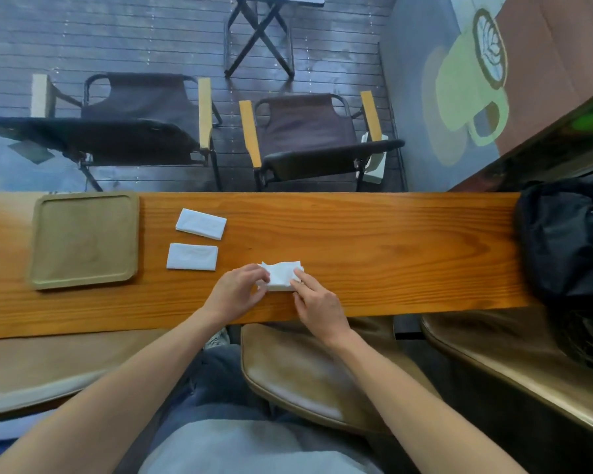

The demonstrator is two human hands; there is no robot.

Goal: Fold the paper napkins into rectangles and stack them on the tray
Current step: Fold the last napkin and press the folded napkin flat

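**Napkin folding station: current layout**

Both forearms reach from the bottom edge toward the wooden counter [374,241], a long plank with glossy orange grain. The left hand [235,292] pinches the left edge of a white paper napkin [281,276] between curled fingers. The right hand [317,304] presses extended fingertips on the napkin's right edge. This napkin is rumpled, partly folded, and lies flat on the counter near its front edge.

Two folded napkins rest to the left, apart from each other: the far folded napkin [201,224], slightly skewed, and the near folded napkin [192,256], a neat rectangle. Both lie just beside the tray [35,248], a square, matte, olive-tan piece with rounded corners and a raised rim.

A black bag [569,241], crinkled and shiny, occupies the counter's right end. Beyond the counter stand two folding chairs [305,131] with dark fabric and wooden armrests. A tan padded seat [298,371] sits under the right forearm.
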